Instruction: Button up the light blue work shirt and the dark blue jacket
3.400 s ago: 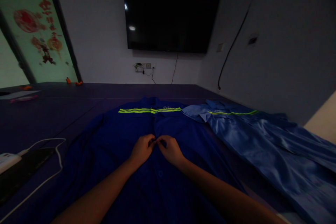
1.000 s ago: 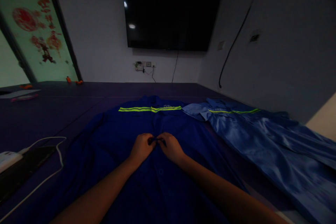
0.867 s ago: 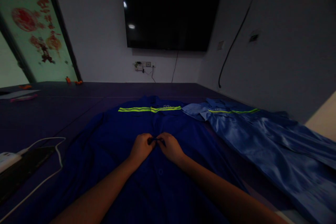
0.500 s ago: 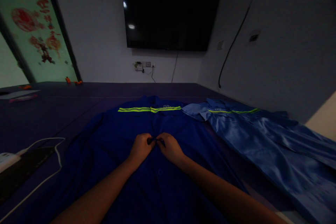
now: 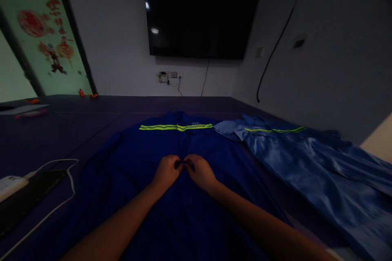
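A dark blue work shirt (image 5: pixel 131 163) with a yellow-green reflective stripe lies flat on the dark table in front of me. My left hand (image 5: pixel 166 172) and my right hand (image 5: pixel 200 172) meet at the shirt's front placket, fingertips pinched together on the fabric there. What sits between the fingers is too dark and small to name, though a button shows just below on the placket. Both forearms reach in from the bottom edge.
A lighter blue work garment (image 5: pixel 309 163) with a similar stripe lies to the right. At the left edge are a white charger with its cable (image 5: pixel 58 165) and a dark flat device (image 5: pixel 27 195). A black screen (image 5: pixel 200 14) hangs on the far wall.
Hardly anything differs. Both hands stay pinched at the same spot on the placket; the view has shifted very slightly.
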`<action>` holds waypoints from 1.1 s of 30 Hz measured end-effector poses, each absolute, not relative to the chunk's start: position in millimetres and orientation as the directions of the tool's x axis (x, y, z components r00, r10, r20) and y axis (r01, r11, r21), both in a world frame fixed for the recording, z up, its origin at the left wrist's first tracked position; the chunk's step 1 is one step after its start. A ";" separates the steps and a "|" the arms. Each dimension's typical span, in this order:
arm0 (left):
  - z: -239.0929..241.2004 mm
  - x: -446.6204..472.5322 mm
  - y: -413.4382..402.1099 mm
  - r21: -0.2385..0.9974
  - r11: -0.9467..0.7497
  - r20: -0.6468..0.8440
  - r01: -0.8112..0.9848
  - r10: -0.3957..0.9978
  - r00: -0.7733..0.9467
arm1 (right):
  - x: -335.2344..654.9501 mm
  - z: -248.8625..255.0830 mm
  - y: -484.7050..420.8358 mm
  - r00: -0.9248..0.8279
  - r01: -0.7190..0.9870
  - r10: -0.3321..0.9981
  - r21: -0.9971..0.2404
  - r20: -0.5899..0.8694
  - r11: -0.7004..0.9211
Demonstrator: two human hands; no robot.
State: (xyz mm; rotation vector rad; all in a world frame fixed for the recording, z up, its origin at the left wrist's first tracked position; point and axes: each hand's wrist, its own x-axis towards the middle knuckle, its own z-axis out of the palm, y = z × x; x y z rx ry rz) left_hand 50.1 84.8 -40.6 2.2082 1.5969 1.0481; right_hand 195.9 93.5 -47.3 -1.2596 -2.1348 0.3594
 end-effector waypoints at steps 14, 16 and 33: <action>-40.1 48.1 83.6 0.487 -0.413 0.389 0.770 0.892 0.232 | 196.9 -39.1 90.7 -0.403 0.722 0.860 -0.469 0.313 0.509; -40.2 48.2 83.4 0.489 -0.413 0.391 0.769 0.891 0.230 | 197.2 -38.5 90.4 -0.408 0.722 0.857 -0.463 0.314 0.513; -39.6 49.1 83.2 0.460 -0.400 0.372 0.792 0.897 0.238 | 195.5 -35.0 87.3 -0.378 0.785 0.875 -0.397 0.301 0.476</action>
